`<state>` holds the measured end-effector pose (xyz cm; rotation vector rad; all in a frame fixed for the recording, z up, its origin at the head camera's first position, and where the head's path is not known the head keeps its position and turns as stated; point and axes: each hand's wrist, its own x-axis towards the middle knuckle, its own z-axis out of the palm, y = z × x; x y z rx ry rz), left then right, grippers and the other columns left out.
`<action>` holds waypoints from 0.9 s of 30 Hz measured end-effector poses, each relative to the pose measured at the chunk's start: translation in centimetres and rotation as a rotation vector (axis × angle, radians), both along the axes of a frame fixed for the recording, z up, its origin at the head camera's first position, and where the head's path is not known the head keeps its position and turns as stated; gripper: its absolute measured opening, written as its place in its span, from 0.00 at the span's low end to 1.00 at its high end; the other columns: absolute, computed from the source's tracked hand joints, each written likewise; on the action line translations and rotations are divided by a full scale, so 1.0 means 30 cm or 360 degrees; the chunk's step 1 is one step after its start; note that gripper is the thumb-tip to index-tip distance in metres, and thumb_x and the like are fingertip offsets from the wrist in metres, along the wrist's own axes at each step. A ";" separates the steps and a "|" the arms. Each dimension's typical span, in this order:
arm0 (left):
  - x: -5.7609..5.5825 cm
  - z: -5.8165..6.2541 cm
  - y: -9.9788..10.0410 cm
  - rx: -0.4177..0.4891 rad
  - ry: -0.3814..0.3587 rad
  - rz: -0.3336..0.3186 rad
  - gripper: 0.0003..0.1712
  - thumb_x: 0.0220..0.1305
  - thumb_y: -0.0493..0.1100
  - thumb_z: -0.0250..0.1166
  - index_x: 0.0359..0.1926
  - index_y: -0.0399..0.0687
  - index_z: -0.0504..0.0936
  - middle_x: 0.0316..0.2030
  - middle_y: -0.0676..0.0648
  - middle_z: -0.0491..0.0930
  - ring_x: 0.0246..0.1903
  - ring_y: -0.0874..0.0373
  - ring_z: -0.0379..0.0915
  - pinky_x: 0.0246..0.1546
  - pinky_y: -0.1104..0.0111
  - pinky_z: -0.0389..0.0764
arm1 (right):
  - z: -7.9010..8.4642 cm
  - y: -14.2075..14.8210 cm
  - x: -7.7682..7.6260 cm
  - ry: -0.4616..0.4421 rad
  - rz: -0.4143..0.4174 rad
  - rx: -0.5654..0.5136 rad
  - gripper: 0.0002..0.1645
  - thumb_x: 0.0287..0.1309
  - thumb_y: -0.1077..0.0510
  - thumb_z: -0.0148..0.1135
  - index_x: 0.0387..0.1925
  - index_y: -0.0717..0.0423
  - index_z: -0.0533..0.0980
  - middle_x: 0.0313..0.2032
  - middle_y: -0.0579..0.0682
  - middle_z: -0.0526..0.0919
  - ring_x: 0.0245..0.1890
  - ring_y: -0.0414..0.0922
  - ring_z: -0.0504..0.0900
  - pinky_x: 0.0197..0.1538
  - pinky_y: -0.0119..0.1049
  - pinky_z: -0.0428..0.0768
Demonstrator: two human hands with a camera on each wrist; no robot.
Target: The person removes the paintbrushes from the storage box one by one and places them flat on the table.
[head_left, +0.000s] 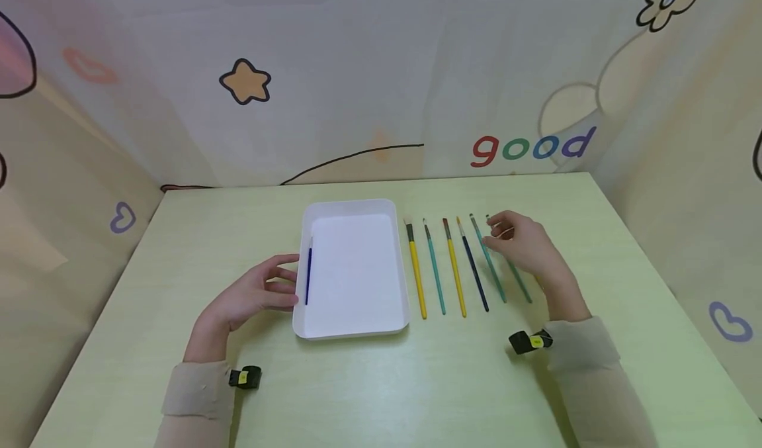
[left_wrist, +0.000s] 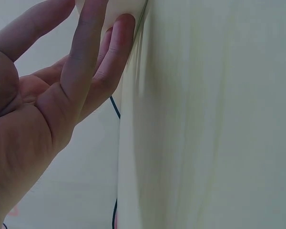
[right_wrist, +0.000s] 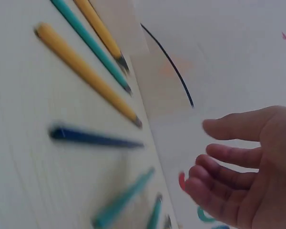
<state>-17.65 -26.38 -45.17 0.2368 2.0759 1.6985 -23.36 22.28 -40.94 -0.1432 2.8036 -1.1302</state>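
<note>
My left hand [head_left: 262, 290] touches the left rim of a white tray [head_left: 357, 334] with loosely extended fingers, seen close in the left wrist view. Inside the tray, along its left side, lies a thin dark blue paintbrush [head_left: 308, 276]. My right hand [head_left: 524, 239] is over the right end of a row of paintbrushes, thumb and fingers apart and holding nothing. It partly covers a teal paintbrush [head_left: 519, 281]; beside that lies another teal paintbrush [head_left: 491, 266]. Further left lie a navy paintbrush [head_left: 474, 272], a yellow paintbrush [head_left: 455, 272], a slim teal paintbrush [head_left: 435, 272] and a wider yellow paintbrush [head_left: 417, 276].
All this stands on a pale wooden table [head_left: 381, 395]. A printed cloth [head_left: 357, 71] hangs behind it and at both sides. Each sleeve carries a small black wrist camera, the left camera [head_left: 245, 377] and the right camera [head_left: 530, 341].
</note>
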 end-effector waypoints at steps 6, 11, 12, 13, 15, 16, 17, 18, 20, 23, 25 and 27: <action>-0.010 0.004 0.003 -0.0001 0.0006 -0.0012 0.46 0.63 0.30 0.70 0.77 0.40 0.58 0.62 0.30 0.68 0.57 0.39 0.75 0.51 0.57 0.84 | 0.003 -0.133 0.001 -0.0033 0.0176 -0.0542 0.24 0.73 0.56 0.62 0.63 0.66 0.72 0.52 0.64 0.78 0.50 0.62 0.80 0.49 0.44 0.86; -0.013 0.009 0.004 0.0014 0.0005 -0.0010 0.46 0.63 0.31 0.71 0.77 0.39 0.57 0.62 0.30 0.68 0.57 0.39 0.75 0.51 0.57 0.84 | 0.020 -0.250 0.001 -0.0192 0.0354 -0.0978 0.25 0.75 0.58 0.60 0.65 0.68 0.69 0.58 0.69 0.76 0.57 0.68 0.76 0.57 0.53 0.82; -0.013 0.009 0.003 0.0013 0.0003 -0.0009 0.46 0.63 0.31 0.71 0.77 0.39 0.57 0.62 0.30 0.68 0.57 0.39 0.75 0.51 0.57 0.84 | 0.022 -0.273 0.003 -0.0231 0.0375 -0.1041 0.26 0.75 0.58 0.59 0.66 0.68 0.69 0.60 0.69 0.75 0.59 0.68 0.76 0.58 0.54 0.80; -0.013 0.008 0.003 0.0010 0.0001 -0.0007 0.46 0.62 0.30 0.71 0.77 0.39 0.58 0.62 0.30 0.68 0.57 0.39 0.75 0.51 0.57 0.84 | 0.022 -0.295 0.005 -0.0269 0.0399 -0.1098 0.27 0.75 0.59 0.59 0.67 0.69 0.68 0.62 0.70 0.74 0.60 0.67 0.75 0.59 0.54 0.80; -0.011 0.008 0.003 0.0004 -0.0006 0.0000 0.46 0.62 0.30 0.71 0.77 0.40 0.58 0.62 0.30 0.69 0.57 0.40 0.75 0.51 0.57 0.84 | 0.022 -0.341 0.010 -0.0345 0.0431 -0.1187 0.28 0.76 0.59 0.58 0.69 0.69 0.65 0.65 0.70 0.72 0.63 0.65 0.74 0.61 0.52 0.78; -0.010 0.009 0.002 0.0002 -0.0002 -0.0003 0.46 0.62 0.30 0.71 0.77 0.39 0.58 0.62 0.30 0.69 0.58 0.40 0.75 0.51 0.56 0.84 | 0.019 -0.363 0.012 -0.0384 0.0445 -0.1214 0.28 0.76 0.59 0.57 0.70 0.69 0.64 0.66 0.70 0.70 0.65 0.64 0.73 0.62 0.51 0.78; -0.008 0.009 0.002 -0.0004 -0.0004 0.0002 0.46 0.62 0.30 0.71 0.77 0.39 0.58 0.62 0.30 0.69 0.58 0.40 0.75 0.51 0.57 0.84 | 0.016 -0.386 0.015 -0.0423 0.0456 -0.1230 0.29 0.77 0.59 0.56 0.71 0.69 0.63 0.68 0.69 0.69 0.66 0.62 0.73 0.62 0.49 0.78; -0.007 0.009 0.001 -0.0008 -0.0005 0.0007 0.46 0.62 0.30 0.71 0.77 0.40 0.58 0.62 0.30 0.69 0.58 0.40 0.75 0.51 0.57 0.84 | 0.014 -0.409 0.018 -0.0467 0.0464 -0.1243 0.30 0.77 0.59 0.55 0.72 0.69 0.62 0.69 0.69 0.68 0.67 0.61 0.72 0.63 0.48 0.78; -0.003 0.010 0.001 -0.0013 -0.0005 0.0015 0.46 0.62 0.30 0.71 0.77 0.40 0.58 0.62 0.30 0.69 0.58 0.40 0.75 0.51 0.57 0.84 | 0.003 -0.452 0.020 -0.0564 0.0473 -0.1269 0.31 0.78 0.59 0.53 0.73 0.69 0.59 0.70 0.68 0.66 0.68 0.60 0.71 0.64 0.47 0.77; 0.001 0.009 0.001 -0.0015 -0.0008 0.0021 0.46 0.62 0.30 0.70 0.77 0.40 0.58 0.62 0.30 0.69 0.57 0.40 0.75 0.51 0.57 0.84 | -0.010 -0.512 0.024 -0.0704 0.0438 -0.1295 0.33 0.79 0.58 0.51 0.75 0.68 0.55 0.72 0.67 0.65 0.70 0.58 0.70 0.64 0.46 0.76; 0.003 0.009 0.002 -0.0008 -0.0010 0.0018 0.46 0.62 0.30 0.70 0.77 0.39 0.58 0.62 0.30 0.69 0.57 0.40 0.75 0.51 0.57 0.84 | -0.014 -0.547 0.027 -0.0788 0.0412 -0.1329 0.35 0.79 0.57 0.50 0.77 0.68 0.53 0.73 0.67 0.64 0.71 0.58 0.69 0.66 0.46 0.75; 0.004 0.009 0.002 -0.0005 -0.0008 0.0014 0.46 0.62 0.30 0.70 0.77 0.38 0.57 0.62 0.30 0.69 0.57 0.40 0.75 0.51 0.56 0.84 | -0.015 -0.575 0.029 -0.0846 0.0400 -0.1368 0.36 0.80 0.56 0.49 0.77 0.69 0.51 0.73 0.67 0.62 0.71 0.58 0.67 0.67 0.47 0.73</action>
